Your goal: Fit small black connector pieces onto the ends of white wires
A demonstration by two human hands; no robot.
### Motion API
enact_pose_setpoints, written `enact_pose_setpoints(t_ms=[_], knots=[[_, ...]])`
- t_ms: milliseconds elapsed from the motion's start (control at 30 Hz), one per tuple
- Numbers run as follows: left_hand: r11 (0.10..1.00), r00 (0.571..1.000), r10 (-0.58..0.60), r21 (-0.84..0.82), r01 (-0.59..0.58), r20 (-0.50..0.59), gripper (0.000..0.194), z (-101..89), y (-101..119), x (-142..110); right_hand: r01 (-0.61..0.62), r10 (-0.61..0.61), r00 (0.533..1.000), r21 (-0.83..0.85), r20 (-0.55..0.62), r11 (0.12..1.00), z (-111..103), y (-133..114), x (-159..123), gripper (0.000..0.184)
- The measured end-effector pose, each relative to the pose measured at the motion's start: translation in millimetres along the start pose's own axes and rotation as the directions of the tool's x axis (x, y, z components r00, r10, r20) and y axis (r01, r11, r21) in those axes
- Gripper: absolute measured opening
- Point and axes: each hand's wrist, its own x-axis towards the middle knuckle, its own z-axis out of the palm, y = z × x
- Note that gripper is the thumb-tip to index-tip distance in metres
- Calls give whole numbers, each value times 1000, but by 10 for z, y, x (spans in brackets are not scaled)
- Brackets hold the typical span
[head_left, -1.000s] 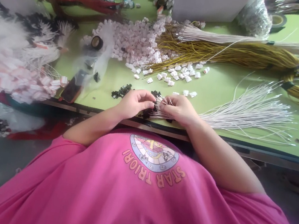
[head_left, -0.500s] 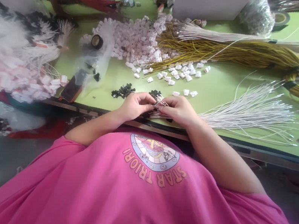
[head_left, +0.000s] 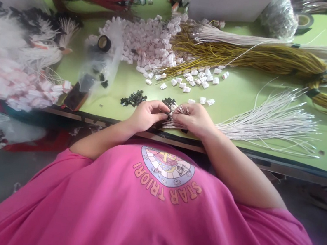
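Observation:
My left hand (head_left: 148, 115) pinches a small black connector at the tips of the white wires. Facing it, my right hand (head_left: 192, 118) is closed on a white wire at the near end of the white wire bundle (head_left: 260, 124), which fans out to the right. Wire ends show between the two hands; their exact contact with the connector is too small to make out. A little pile of black connectors (head_left: 134, 98) lies left of my hands, and more black connectors (head_left: 168, 101) sit just behind my fingertips.
White connectors (head_left: 148, 42) are heaped behind my hands, beside yellow wires (head_left: 256, 56). On the left lie a tape roll (head_left: 104, 43) on a plastic bag, a dark phone-like object (head_left: 75, 97) and white wires with connectors (head_left: 20, 61). The table edge (head_left: 113, 123) runs close to my body.
The view has shifted slightly. My right fingers have curled a little more around the wire, while my left hand keeps its pinch in nearly the same place.

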Motion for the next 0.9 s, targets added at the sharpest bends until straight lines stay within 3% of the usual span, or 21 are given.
enact_pose_setpoints(t_ms=[367,533,733,800,900], knots=[[999,999,-47,-13,47,5,18,-7,-11,26,81,-73,988,-54,133,995,-35,-18,-4,20],[996,997,59,68,-62,49,13,22,-12,7,114,-99,982,-88,161,990,-40,17,22,21],[887,934,355,304,-347,31,8,68,-12,-34,146,-137,988,-137,75,980,4,58,44,21],[852,922,385,367,-373,44,7,22,19,-41,106,-104,994,-128,22,986,15,53,34,22],[824,944,316,467,-322,93,11,-161,77,-9,84,-92,991,-84,-98,993,14,50,21,20]])
